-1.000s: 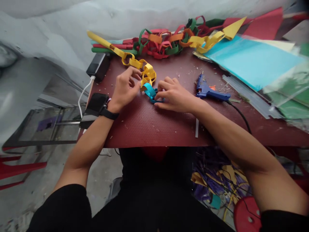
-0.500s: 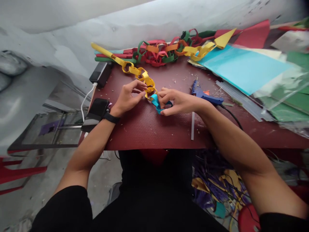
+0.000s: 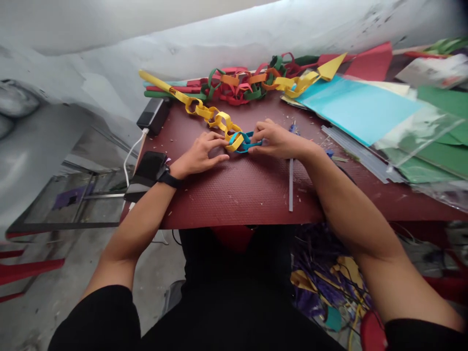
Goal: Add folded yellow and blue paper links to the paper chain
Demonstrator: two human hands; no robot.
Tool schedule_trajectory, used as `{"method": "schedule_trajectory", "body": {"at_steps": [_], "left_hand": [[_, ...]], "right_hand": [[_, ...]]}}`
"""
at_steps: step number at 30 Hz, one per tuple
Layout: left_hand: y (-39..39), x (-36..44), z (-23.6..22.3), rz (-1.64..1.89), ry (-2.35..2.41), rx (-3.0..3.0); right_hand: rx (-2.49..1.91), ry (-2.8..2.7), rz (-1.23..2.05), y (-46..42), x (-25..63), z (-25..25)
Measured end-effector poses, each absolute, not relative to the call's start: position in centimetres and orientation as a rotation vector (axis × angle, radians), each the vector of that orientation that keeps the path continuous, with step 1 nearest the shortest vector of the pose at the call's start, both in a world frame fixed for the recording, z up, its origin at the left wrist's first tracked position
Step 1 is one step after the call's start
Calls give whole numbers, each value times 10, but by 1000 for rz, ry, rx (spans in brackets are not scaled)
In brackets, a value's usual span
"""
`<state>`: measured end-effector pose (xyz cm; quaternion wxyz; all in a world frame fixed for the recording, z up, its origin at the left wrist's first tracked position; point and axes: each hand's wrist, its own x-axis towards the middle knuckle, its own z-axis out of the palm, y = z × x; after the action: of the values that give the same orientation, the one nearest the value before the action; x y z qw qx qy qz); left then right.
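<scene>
A yellow paper chain [image 3: 222, 119] runs diagonally across the table, ending in blue paper links [image 3: 252, 145] at its near end. My right hand [image 3: 275, 140] pinches the right side of the blue links between thumb and fingers. Beside the last yellow link [image 3: 236, 143] is my left hand [image 3: 204, 152], thumb and fingers apart, its fingertips at the link's left edge. The left hand does not appear to grip it. Mostly hidden behind my right hand and forearm lies a blue glue gun [image 3: 294, 128]. A clear glue stick [image 3: 291, 185] lies nearer the table edge.
Red, green and orange paper chains [image 3: 237, 87] lie along the wall. Blue paper sheets [image 3: 360, 105], green sheets [image 3: 435, 151] and more glue sticks [image 3: 356, 153] cover the right side. A phone [image 3: 148, 168] and a black box with a white cable [image 3: 152, 116] sit at the left edge.
The blue links have turned and been drawn straighter to the right. My right hand has shifted up and right, covering more of the glue gun. My left hand has lowered slightly toward the table.
</scene>
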<state>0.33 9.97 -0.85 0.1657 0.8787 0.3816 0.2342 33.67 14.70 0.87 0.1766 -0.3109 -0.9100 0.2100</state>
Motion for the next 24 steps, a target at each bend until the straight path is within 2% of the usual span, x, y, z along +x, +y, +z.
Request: {"method": "schedule_trajectory", "body": {"at_steps": [4, 9, 17, 24], "left_hand": [[102, 0, -10, 647, 1176, 2530], [106, -4, -12, 666, 1299, 2525], [112, -7, -17, 682, 1471, 2482], [113, -8, -22, 685, 1496, 2462]], "right_hand": [[-740, -2352, 842, 141, 346, 30], [-729, -1762, 1105, 157, 369, 42], [-819, -1600, 1032, 223, 426, 35], [-866, -1589, 1129, 228, 444, 25]]}}
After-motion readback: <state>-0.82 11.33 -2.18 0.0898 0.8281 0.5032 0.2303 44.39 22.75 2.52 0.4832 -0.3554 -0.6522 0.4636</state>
